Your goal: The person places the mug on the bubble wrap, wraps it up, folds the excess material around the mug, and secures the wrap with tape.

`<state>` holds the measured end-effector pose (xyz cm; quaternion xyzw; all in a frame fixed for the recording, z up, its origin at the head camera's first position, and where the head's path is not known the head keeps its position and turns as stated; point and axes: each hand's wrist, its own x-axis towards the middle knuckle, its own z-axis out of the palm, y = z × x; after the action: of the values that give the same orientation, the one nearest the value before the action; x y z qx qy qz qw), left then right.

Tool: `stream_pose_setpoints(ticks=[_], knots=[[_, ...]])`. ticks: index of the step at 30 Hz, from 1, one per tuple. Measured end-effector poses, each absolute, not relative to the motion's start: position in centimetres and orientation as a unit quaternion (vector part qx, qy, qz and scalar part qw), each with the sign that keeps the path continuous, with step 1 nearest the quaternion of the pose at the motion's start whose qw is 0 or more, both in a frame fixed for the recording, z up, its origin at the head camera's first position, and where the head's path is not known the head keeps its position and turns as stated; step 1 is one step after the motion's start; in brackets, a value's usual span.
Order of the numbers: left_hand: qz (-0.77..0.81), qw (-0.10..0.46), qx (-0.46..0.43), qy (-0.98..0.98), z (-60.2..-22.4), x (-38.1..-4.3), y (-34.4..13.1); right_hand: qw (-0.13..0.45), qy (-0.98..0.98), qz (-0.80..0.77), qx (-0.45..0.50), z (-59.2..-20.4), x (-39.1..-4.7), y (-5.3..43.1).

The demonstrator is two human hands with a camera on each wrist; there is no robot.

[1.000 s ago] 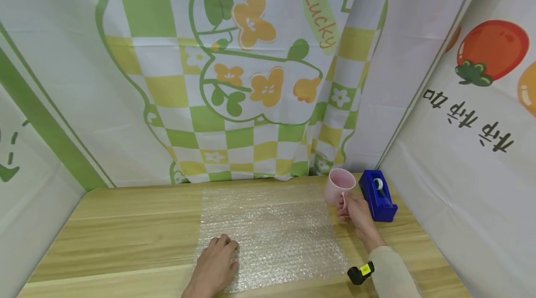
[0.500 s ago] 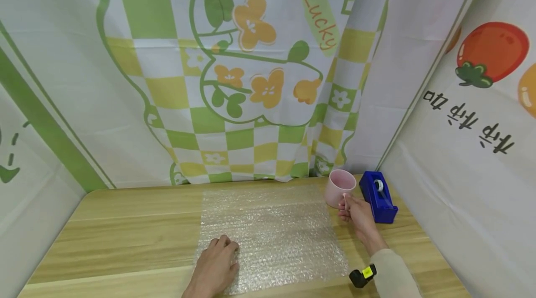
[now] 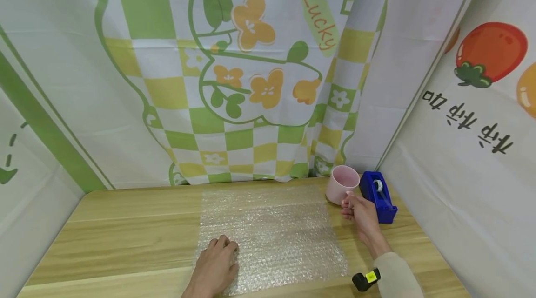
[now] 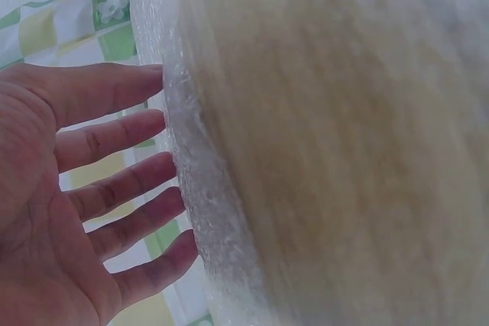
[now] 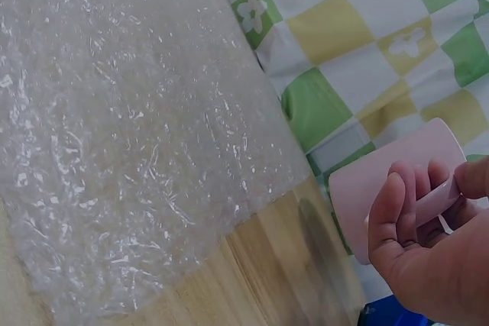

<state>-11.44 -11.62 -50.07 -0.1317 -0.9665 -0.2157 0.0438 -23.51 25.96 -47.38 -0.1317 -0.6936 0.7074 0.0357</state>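
A pink mug (image 3: 337, 190) is at the back right, upright, its open top showing in the head view. My right hand (image 3: 362, 216) grips it by the handle; in the right wrist view the fingers curl through the mug's (image 5: 357, 196) handle with the thumb on top. A clear sheet of bubble wrap (image 3: 276, 237) lies flat on the wooden table. My left hand (image 3: 213, 267) rests at the sheet's near left part. Its fingers are spread in the left wrist view, fingertips touching the bubble wrap (image 4: 202, 181).
A blue tape dispenser (image 3: 383, 212) with a roll of tape stands right of the mug, close beside my right hand. A small black device with a yellow label (image 3: 366, 280) sits at the right sleeve. A checkered curtain (image 3: 251, 149) hangs along the table's (image 3: 125, 237) back edge.
My right hand and the mug have shifted slightly to the right, and the mug's rim is a little higher in the head view. The left hand and bubble wrap have not moved.
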Motion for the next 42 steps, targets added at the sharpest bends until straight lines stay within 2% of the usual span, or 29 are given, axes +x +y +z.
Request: stream_pose_setpoints(ticks=[19, 42], knots=[[-0.215, 0.041, -0.125, -0.968, -50.2, -11.3, -11.6, 0.021, -0.696, 0.711, -0.103, -46.0, -20.7, 24.1], [-0.22, 0.05, -0.131, -0.965, -50.1, -11.4, -11.6, -0.005, -0.705, 0.706, -0.073, -47.2, -18.7, 20.0]])
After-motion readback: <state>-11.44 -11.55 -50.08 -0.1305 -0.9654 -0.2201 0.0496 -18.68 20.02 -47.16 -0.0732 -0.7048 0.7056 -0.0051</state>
